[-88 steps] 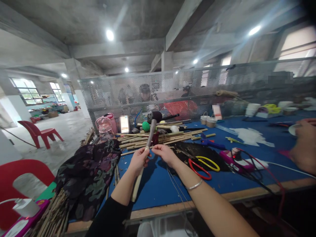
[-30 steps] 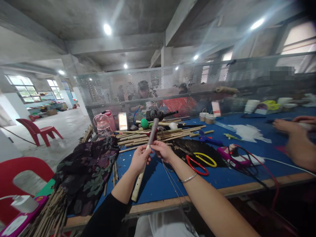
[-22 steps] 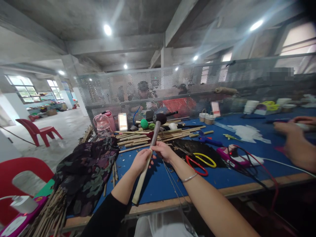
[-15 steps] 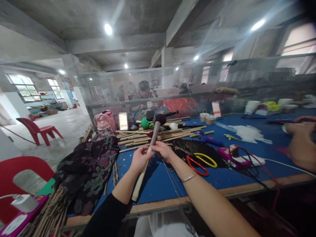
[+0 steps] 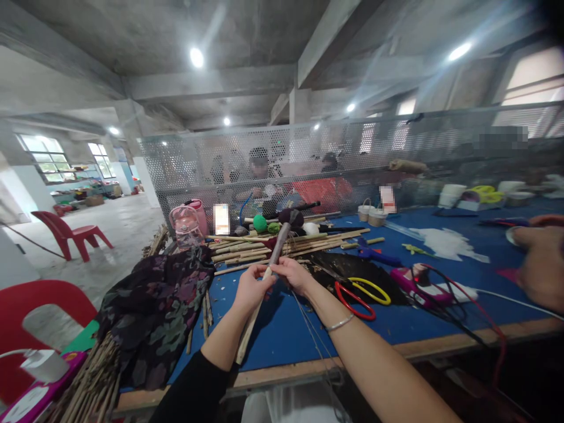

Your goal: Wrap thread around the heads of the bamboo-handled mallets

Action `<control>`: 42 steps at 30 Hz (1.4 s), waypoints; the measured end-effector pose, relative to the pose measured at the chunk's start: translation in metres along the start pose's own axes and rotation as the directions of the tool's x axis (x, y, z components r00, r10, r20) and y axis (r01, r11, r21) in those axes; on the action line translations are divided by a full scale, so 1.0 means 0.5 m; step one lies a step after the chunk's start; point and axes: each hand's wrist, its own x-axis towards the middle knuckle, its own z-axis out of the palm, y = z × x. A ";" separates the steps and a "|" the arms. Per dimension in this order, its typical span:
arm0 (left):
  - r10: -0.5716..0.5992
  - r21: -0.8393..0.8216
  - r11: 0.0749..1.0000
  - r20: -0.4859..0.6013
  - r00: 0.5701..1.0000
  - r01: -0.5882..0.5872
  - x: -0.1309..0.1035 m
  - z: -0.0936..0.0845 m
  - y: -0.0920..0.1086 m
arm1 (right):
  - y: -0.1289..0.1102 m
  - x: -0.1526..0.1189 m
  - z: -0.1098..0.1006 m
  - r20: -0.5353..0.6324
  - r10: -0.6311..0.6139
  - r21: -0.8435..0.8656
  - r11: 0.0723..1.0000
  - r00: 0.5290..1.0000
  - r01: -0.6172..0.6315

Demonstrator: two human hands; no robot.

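A pale stick (image 5: 248, 336) slants away from me over the blue table, its upper part covered in a grey wrapping (image 5: 279, 245). My left hand (image 5: 254, 286) is closed round it just below the grey part. My right hand (image 5: 292, 275) pinches it at the lower edge of the wrapping, close to the left fingertips. Thin grey strands (image 5: 312, 329) hang from below my right hand over the table edge. Behind the stick's top end lies a dark ball (image 5: 294, 218), possibly yarn. Scissors (image 5: 369, 291) with red and yellow handles lie right of my hands.
Several bare sticks (image 5: 238, 254) lie crosswise beyond my hands, near a green ball (image 5: 259, 222). Dark flowered cloth (image 5: 154, 311) covers the left side. A purple power strip (image 5: 409, 286) with cables sits right. Another person's hand (image 5: 540, 258) is at the far right, and a perforated metal screen (image 5: 198, 158) stands behind.
The stick's wrapped top end has dipped a little, so the dark ball now shows apart behind it. Both hands keep their hold on the stick. The view has shifted slightly.
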 end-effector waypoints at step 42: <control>-0.160 -0.164 0.973 0.038 0.986 0.164 0.049 -0.079 -0.009 | -0.100 -0.273 0.048 0.203 -0.093 -0.757 0.616 0.975 0.217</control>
